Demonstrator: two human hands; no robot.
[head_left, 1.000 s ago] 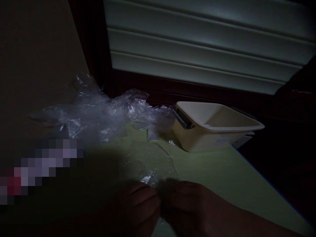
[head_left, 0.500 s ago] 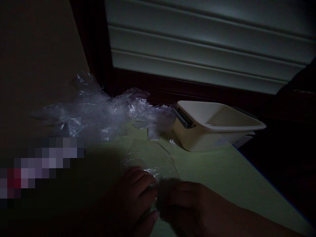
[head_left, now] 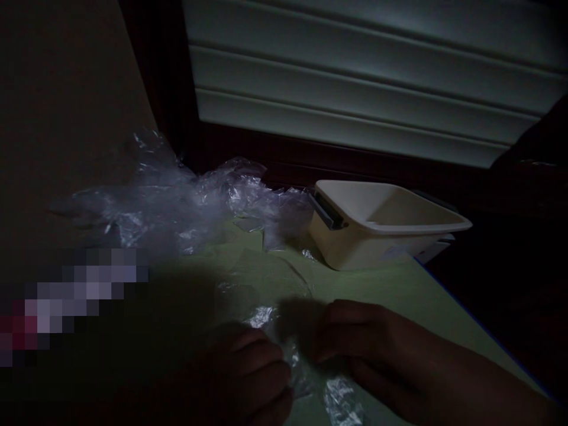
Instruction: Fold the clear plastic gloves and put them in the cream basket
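Observation:
The scene is dim. A clear plastic bag (head_left: pixel 261 316) lies thin and crinkled on the green tabletop, running under and between my hands. My left hand (head_left: pixel 260 376) is closed on it, with the fingers curled in. To its right, my right hand (head_left: pixel 373 337) is bent over with its fingertips pressed together at the plastic. Its grip is partly lost in shadow. A shiny crumpled part of the plastic (head_left: pixel 342 402) shows below my right hand.
A heap of crumpled clear plastic (head_left: pixel 177 201) lies at the back left. A cream bin (head_left: pixel 364 242) with a dark handle stands at the back right, near the blue table edge (head_left: pixel 479 322). Behind is a slatted panel (head_left: pixel 337 89). A pixelated patch covers the left side.
My hands have drawn apart. The right has moved up and right, the left slightly lower, and more crinkled plastic shows between and below them. The view has shifted slightly.

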